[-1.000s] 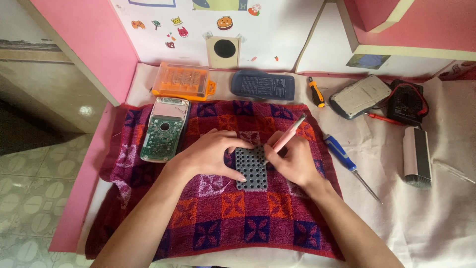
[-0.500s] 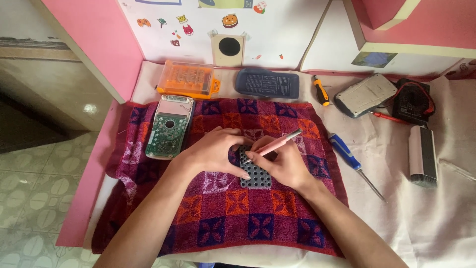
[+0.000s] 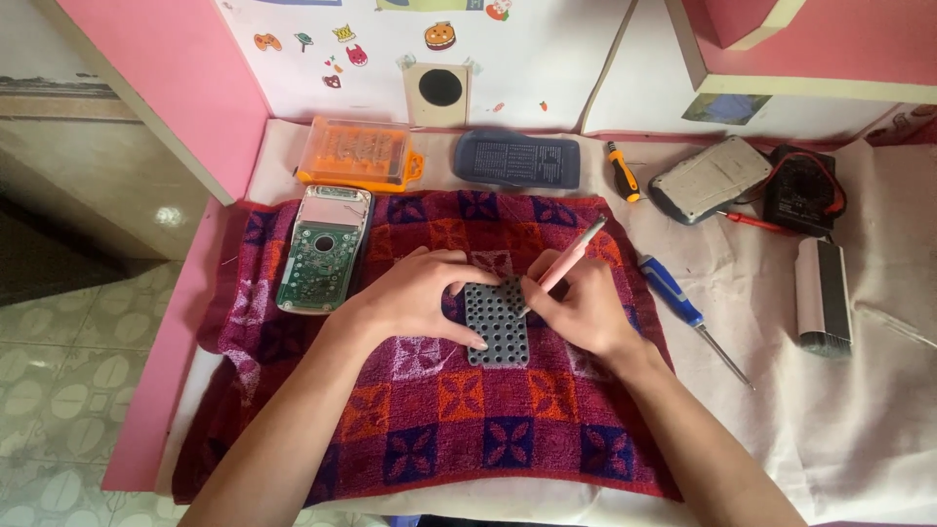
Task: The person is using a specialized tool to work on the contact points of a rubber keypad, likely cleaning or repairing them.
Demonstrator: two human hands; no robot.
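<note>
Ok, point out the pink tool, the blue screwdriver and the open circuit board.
pink tool (image 3: 574, 256), head view, middle of its shaft above the right hand.
blue screwdriver (image 3: 670, 290), head view, on its blue handle.
open circuit board (image 3: 322, 256), head view, centre of the green board.
</note>
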